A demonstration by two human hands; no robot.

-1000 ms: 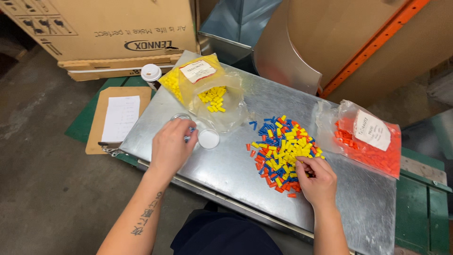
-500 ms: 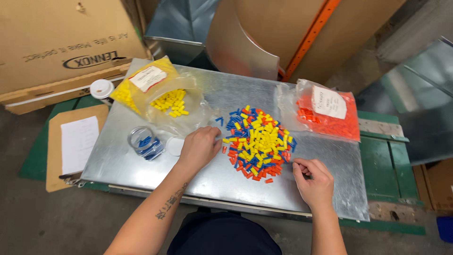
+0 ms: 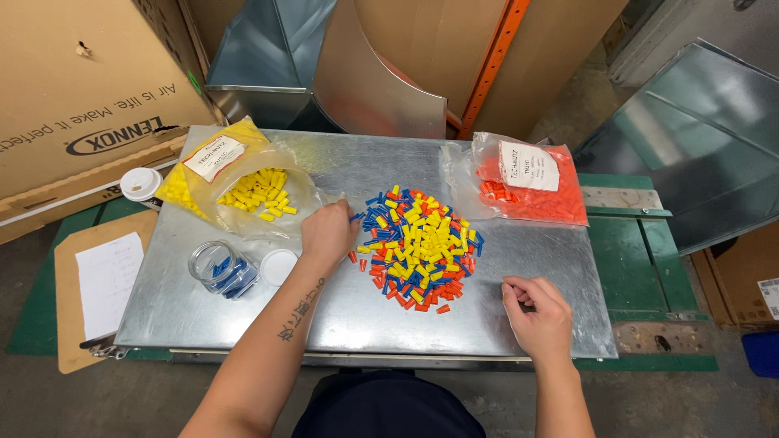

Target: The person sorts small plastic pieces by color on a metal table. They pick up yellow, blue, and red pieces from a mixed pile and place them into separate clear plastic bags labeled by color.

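Observation:
A heap of small yellow, blue and orange plastic caps lies in the middle of a sheet-metal tabletop. My left hand is at the heap's left edge, fingers curled, pinching a blue cap at the fingertips. My right hand rests on the metal to the right of the heap, fingers curled in; nothing shows in it. A clear jar with blue caps lies on its side left of my left forearm, its white lid beside it.
An open bag of yellow caps sits at the back left, a bag of orange caps at the back right. A clipboard and a cardboard box are to the left, and metal ducting stands behind.
My left hand moved from the jar to the left edge of the heap. My right hand drew back from the heap toward the front right of the table.

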